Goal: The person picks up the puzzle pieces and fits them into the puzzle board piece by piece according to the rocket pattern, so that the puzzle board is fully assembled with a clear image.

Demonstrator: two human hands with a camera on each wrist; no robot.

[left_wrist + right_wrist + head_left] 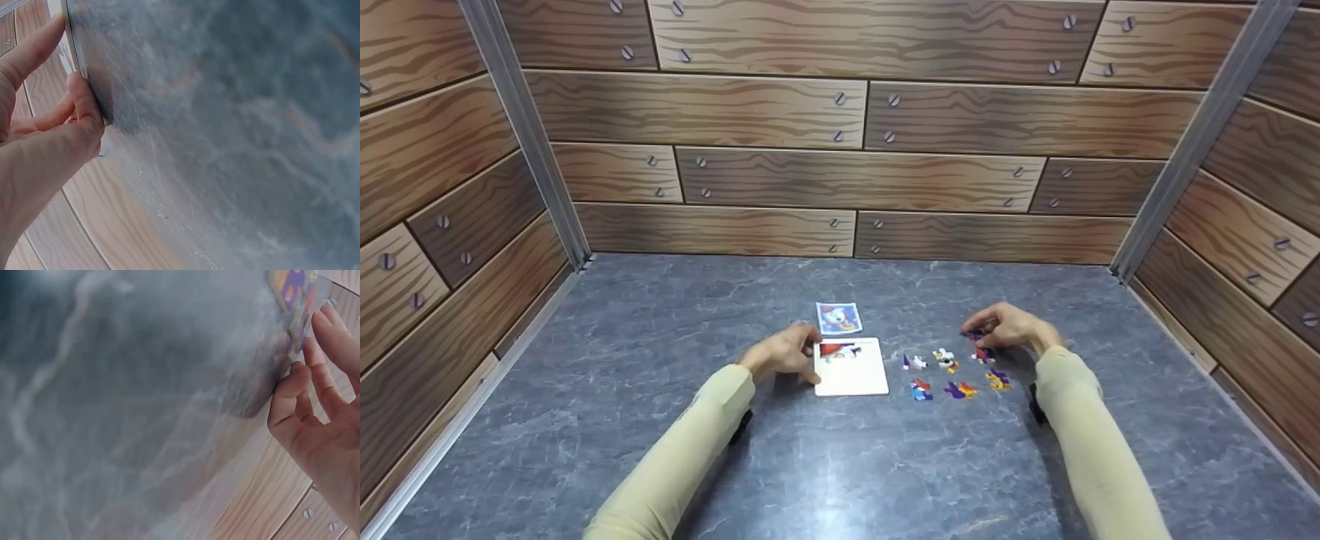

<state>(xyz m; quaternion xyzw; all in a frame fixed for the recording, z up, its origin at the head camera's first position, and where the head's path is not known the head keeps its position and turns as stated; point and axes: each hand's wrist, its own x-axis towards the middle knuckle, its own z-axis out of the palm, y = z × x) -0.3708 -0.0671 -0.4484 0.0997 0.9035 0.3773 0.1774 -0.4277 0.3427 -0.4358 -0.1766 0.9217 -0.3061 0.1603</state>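
Walls [870,112], left, far and right: printed with wood planks and slotted screw heads; joined at the far corners by grey metal posts [521,112]. Counter [675,300]: dark blue-grey, veined like marble. Sleeves [682,435], two, pale yellow-green, by which both arms are covered. White board [851,376]: square, laid flat at the middle of the counter. Left hand [781,351]: placed at the board's left side, which is touched by spread fingers at its far and near ends. Right hand [1011,328]: lowered at the right over the far-right loose pieces, its fingers bent; whether a piece is pinched cannot be told. Picture card [838,319]: blue, with a white figure, set just beyond the board; any lettering is too small to be read. Fitted pieces [840,350]: red and white, set along the board's far edge, towards the left. Loose puzzle pieces [960,390]: spread on the counter to the right of the board, coloured purple, white, red, orange and yellow; some are partly hidden by the right hand.
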